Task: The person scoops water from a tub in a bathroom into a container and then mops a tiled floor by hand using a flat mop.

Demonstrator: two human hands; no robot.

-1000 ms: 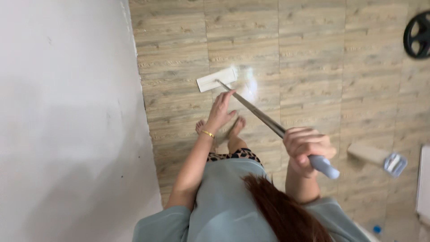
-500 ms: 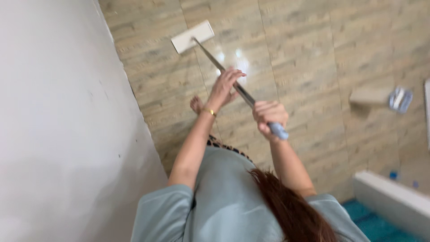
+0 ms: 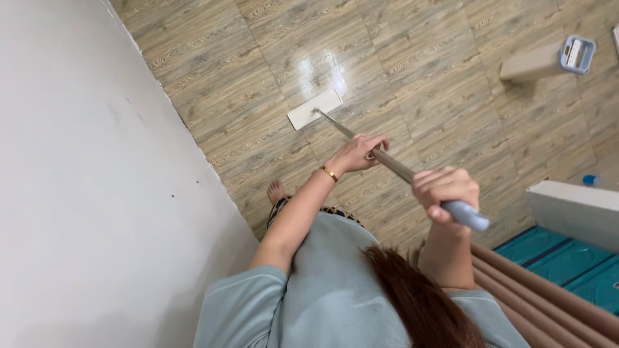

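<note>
A white wall [image 3: 84, 193] fills the left. The mop [image 3: 314, 109] pad lies flat on the floor [image 3: 438, 109], its pole gripped midway by the left hand [image 3: 358, 153] and clenched at the grey end by the right hand [image 3: 443, 191] (fingertips hidden). A box [image 3: 538, 61] is seen top right, a white block [image 3: 574, 209] cut off at the edge.

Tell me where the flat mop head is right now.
In the head view the white flat mop head lies on the wood-look tile floor, up and centre-left, beside a glossy reflection, ahead of the left hand on the metal pole.
</note>
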